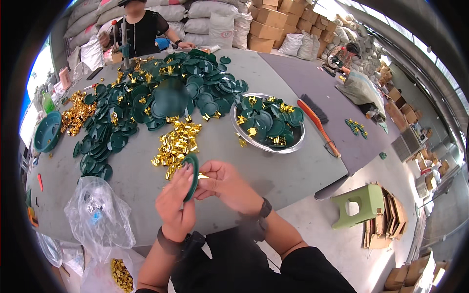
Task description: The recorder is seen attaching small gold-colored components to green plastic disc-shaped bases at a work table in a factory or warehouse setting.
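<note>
My left hand (174,199) is closed on a round dark green disc (192,177), which it holds up on edge above the near part of the table. Against the disc's right face, my right hand (221,184) pinches a small shiny gold clip (202,177). Just beyond my hands lies a loose pile of gold clips (178,144). Behind that spreads a large heap of green discs (127,110), some with gold pieces on them. A metal bowl (293,146) to the right holds more green discs with gold clips.
A brush with an orange handle (320,129) lies right of the bowl. At the left stand a green basin (47,139) and a clear plastic bag (100,215). A co-worker (141,31) is across the table. A green stool (358,206) stands on the floor.
</note>
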Motion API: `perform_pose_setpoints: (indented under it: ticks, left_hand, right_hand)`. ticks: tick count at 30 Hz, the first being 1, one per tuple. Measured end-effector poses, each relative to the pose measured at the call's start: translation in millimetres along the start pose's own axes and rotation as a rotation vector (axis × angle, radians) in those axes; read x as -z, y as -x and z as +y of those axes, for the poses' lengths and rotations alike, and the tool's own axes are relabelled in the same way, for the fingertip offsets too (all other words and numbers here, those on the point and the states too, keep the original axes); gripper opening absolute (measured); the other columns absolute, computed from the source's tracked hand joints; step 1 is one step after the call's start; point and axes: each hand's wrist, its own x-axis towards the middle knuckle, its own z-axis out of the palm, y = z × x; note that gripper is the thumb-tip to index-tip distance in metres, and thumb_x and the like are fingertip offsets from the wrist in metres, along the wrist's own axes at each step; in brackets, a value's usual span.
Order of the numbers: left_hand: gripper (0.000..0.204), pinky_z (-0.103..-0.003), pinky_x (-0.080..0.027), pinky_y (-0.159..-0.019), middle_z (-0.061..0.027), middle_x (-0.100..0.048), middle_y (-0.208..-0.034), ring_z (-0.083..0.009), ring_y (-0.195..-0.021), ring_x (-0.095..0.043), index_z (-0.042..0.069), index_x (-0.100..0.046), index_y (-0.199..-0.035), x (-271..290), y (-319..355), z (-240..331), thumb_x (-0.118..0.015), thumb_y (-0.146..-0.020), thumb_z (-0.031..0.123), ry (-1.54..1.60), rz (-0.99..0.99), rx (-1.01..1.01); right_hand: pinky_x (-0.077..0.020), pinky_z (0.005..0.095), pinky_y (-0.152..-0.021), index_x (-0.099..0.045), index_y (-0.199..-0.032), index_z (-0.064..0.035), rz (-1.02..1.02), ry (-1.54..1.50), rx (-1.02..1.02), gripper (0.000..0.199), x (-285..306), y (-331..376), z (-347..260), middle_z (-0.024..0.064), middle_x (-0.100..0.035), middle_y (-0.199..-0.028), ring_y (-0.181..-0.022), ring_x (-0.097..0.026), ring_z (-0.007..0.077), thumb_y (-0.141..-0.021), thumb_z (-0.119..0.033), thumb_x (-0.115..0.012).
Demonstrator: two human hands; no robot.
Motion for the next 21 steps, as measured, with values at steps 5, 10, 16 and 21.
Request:
perform_pose_setpoints:
  ticks: [5,10,16,21]
  left_hand:
    - [0.055,-0.051,-0.024,-0.103,-0.0171,-0.046,-0.130,-0.0328,-0.125,-0.040,0.005,-0.046,-0.126,1.5,21.7,-25.4,-0.054,-0.072,0.004,0.032,-0.254,0.228]
    - [0.065,-0.054,-0.023,-0.102,-0.0171,-0.034,-0.139,-0.0340,-0.128,-0.032,0.008,-0.031,-0.136,11.8,52.4,-86.4,-0.059,-0.078,0.019,-0.256,-0.153,0.490]
    - [0.066,-0.054,-0.026,-0.099,-0.0204,-0.037,-0.136,-0.0365,-0.124,-0.035,0.009,-0.031,-0.136,13.5,80.4,-145.9,-0.059,-0.079,0.025,-0.431,-0.108,0.619]
    - [0.063,-0.052,-0.024,-0.101,-0.0208,-0.041,-0.132,-0.0352,-0.122,-0.037,0.008,-0.035,-0.133,15.7,82.2,-150.4,-0.060,-0.078,0.026,-0.429,-0.102,0.574]
  right_hand:
    - [-0.0520,0.0281,-0.063,-0.049,-0.106,0.0013,0.387,0.420,0.083,0.031,49.8,6.1,-12.2,0.0082,-0.063,-0.085,-0.072,-0.063,0.0164,-0.083,-0.014,-0.063]
    - [-0.0443,0.0201,-0.047,-0.056,-0.099,-0.0013,0.830,1.022,0.389,0.029,161.8,-8.4,-74.2,0.0054,-0.062,-0.077,-0.057,-0.056,0.0083,-0.076,-0.014,-0.070]
    - [-0.0492,0.0363,-0.069,-0.059,-0.103,-0.0050,0.972,2.045,0.558,0.030,234.2,-56.4,-102.5,0.0133,-0.064,-0.094,-0.081,-0.062,0.0279,-0.078,-0.020,-0.064]
    - [-0.0454,0.0411,-0.081,-0.058,-0.110,-0.0119,0.965,2.123,0.150,0.032,223.0,-75.6,-104.8,0.0138,-0.059,-0.103,-0.098,-0.055,0.0324,-0.080,-0.024,-0.059]
